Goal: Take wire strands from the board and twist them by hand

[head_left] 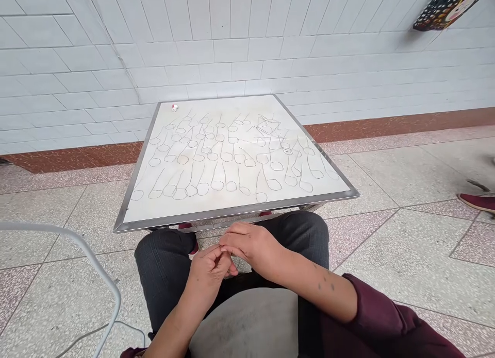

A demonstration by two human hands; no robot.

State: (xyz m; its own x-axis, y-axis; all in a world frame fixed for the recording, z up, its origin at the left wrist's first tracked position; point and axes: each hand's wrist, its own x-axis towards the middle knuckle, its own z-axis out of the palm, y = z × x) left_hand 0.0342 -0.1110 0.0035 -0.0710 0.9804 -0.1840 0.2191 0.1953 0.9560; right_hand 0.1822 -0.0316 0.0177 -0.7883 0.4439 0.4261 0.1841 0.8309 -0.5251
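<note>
Both hands meet above the lap, close to the table's front edge. My left hand point(211, 268) has its fingers pinched together, with the fingertips touching those of the other hand. My right hand point(249, 244) is closed too, its fingers bent over the left fingertips. Whatever lies between them is hidden or too small to name. Beyond them, several thin dark wire loops with long tails point(262, 197) lie spread in rows on the white table point(193, 207). Some wires are tangled together toward the back right of the tabletop.
A small red and white object point(175, 107) sits at the table's back left corner. A pale curved tube point(83, 244) rises at the left. The tiled wall point(232, 51) stands behind the table. A red shoe point(477, 201) shows at the far right.
</note>
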